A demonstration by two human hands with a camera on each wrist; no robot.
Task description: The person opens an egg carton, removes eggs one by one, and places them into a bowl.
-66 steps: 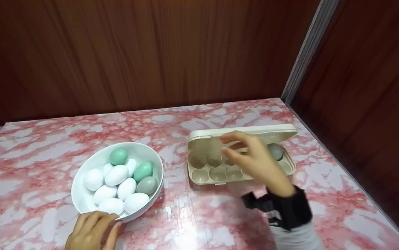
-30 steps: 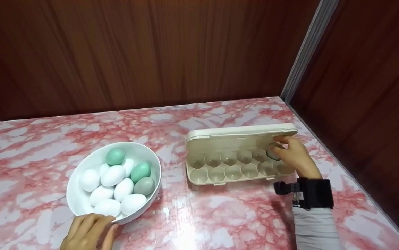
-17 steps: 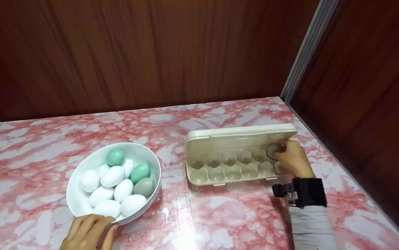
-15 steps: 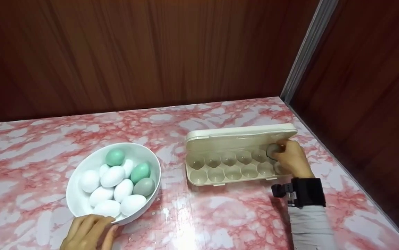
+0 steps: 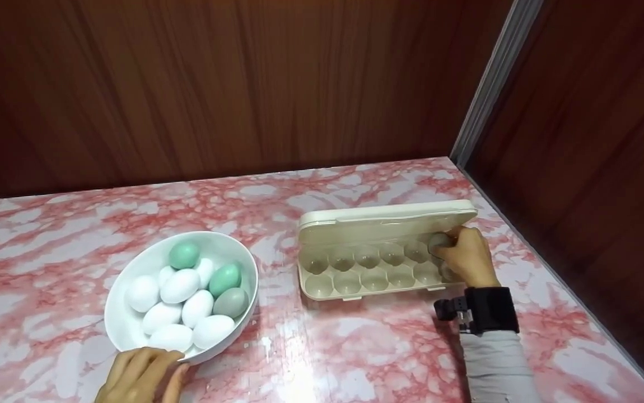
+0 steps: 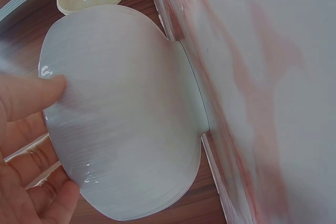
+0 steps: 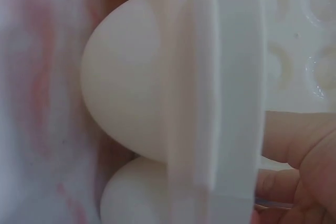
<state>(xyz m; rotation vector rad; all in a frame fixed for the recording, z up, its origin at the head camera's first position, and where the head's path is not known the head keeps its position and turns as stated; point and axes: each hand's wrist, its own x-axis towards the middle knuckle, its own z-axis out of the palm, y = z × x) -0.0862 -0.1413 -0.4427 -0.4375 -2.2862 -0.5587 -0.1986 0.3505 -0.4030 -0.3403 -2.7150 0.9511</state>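
In the head view my left hand (image 5: pixel 140 376) pinches the near rim of a white bowl (image 5: pixel 117 313), thumb on one side and fingers curled at the edge. The left wrist view shows the thumb against the bowl's outside (image 6: pixel 126 103). Inside lie several white eggs (image 5: pixel 179 286), green eggs (image 5: pixel 184 255) and a grey-green egg (image 5: pixel 231 303). My right hand (image 5: pixel 471 256) reaches into the right end of a cream egg carton (image 5: pixel 389 211). Its thumb and fingers are round a dark grey-green egg (image 5: pixel 439 243) in the back-row corner cup. The carton's front wall (image 7: pixel 236 77) partly hides this hand in the right wrist view.
The carton's lid stands tilted up at the back, over two rows of cups (image 5: pixel 375 279). A pink-and-white marbled table (image 5: pixel 344 347) carries bowl and carton. Brown wood-grain panels (image 5: pixel 243 89) rise behind and at the right, joined by a metal post (image 5: pixel 495 84).
My right hand has moved right from over the carton's middle to its right end, and its thumb and fingers have closed round the egg there. My left hand stays at the bowl's rim.
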